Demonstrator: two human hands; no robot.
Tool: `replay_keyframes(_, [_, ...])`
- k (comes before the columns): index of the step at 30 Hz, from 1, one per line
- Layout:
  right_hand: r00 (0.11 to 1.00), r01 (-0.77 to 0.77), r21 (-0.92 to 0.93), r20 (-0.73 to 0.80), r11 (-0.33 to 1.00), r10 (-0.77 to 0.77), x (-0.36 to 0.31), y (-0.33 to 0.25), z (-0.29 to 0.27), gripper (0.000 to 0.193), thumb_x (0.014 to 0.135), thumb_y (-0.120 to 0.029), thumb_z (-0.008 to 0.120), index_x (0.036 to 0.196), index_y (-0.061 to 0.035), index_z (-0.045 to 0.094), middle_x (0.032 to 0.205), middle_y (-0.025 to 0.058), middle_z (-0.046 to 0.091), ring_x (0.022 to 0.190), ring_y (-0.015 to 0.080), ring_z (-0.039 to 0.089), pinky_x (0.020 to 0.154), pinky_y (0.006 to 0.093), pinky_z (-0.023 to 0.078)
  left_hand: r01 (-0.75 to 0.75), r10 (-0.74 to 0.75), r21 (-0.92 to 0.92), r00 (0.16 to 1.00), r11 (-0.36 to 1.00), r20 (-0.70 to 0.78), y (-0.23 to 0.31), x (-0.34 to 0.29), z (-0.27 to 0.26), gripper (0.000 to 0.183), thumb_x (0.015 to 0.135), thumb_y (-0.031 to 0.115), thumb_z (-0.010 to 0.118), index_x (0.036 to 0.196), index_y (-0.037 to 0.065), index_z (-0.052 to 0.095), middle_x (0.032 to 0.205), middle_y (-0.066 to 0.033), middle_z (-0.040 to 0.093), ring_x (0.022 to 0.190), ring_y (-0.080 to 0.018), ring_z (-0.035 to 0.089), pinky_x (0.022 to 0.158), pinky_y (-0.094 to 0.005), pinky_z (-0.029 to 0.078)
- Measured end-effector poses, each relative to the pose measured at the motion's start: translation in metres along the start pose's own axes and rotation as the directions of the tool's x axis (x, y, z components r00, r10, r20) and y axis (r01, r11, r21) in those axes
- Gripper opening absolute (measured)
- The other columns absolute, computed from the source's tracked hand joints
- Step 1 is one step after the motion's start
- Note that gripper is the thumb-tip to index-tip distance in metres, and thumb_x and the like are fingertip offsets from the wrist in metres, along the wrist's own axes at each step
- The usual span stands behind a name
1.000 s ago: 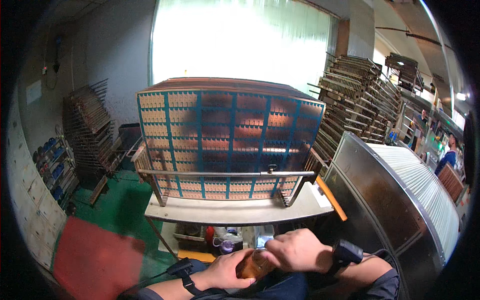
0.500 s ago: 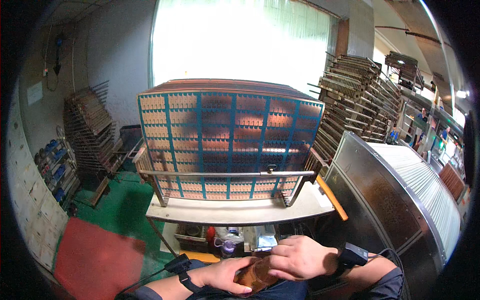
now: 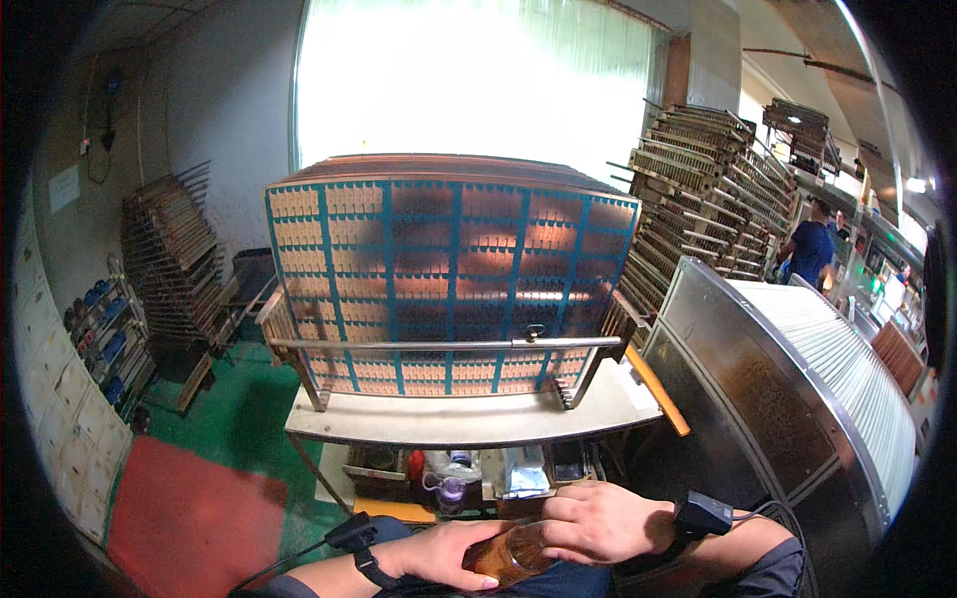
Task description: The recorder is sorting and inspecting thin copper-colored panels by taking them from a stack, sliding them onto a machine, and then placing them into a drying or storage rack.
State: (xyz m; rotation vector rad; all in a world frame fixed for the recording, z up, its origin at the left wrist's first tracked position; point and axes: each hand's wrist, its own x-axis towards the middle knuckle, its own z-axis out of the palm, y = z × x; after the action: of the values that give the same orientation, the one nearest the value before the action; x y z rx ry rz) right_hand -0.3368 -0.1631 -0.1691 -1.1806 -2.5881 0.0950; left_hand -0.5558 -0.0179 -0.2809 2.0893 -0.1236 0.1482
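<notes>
Low in the view, my left hand [image 3: 451,554] is wrapped round the body of a see-through amber-brown container [image 3: 510,558], shaped like a drinking bottle and tilted over my lap. My right hand [image 3: 610,520] is closed over its right end with the fingers curled down. That end is hidden, so whether a cap is on cannot be seen. Both wrists wear a black strap with a small device and a cable. Just beyond my hands stands a table [image 3: 449,424] bearing a rack of copper-coloured panels [image 3: 454,284] with blue-green grid lines, held by a metal bar [image 3: 449,345].
Under the table a shelf holds a purple-lidded bottle [image 3: 451,490], a red item [image 3: 416,465] and a pale packet [image 3: 525,478]. A metal-sided machine [image 3: 748,389] stands right. Stacked racks [image 3: 698,189] rise behind it, near a person in blue [image 3: 809,249]. Grey lockers [image 3: 70,419] line the left.
My right hand has moved slightly down, and more of the amber container shows beside its fingers. The view has shifted a little. A person in blue now shows more clearly at the right.
</notes>
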Motion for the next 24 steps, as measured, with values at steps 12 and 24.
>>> replay_keyframes(12, [0.928,-0.338,0.062,0.191,0.939,0.321,-0.005,0.003,0.01,0.03,0.095,-0.029,0.06,0.112,-0.0038,0.06,0.096,0.0168,0.06,0.089,0.0359,0.064,0.075,0.0441,0.054,0.056,-0.054,0.022,0.995,0.998,-0.085,-0.024,-0.006,0.012,0.085,0.082,0.043,0.075,0.146,0.001,0.039,0.13,-0.0214,0.059,0.118,-0.0327,0.06,0.101,-0.0392,0.047])
replay_keyframes(24, [0.963,-0.255,0.195,0.137,0.947,0.231,-0.013,0.012,0.006,0.034,0.096,-0.023,0.063,0.125,-0.0048,0.057,0.103,0.0166,0.062,0.091,0.0362,0.066,0.074,0.0432,0.057,0.106,-0.102,0.041,0.99,0.994,-0.094,-0.021,-0.004,0.011,0.088,0.082,0.047,0.075,0.147,0.002,0.037,0.134,-0.0208,0.057,0.12,-0.0333,0.06,0.102,-0.0391,0.047])
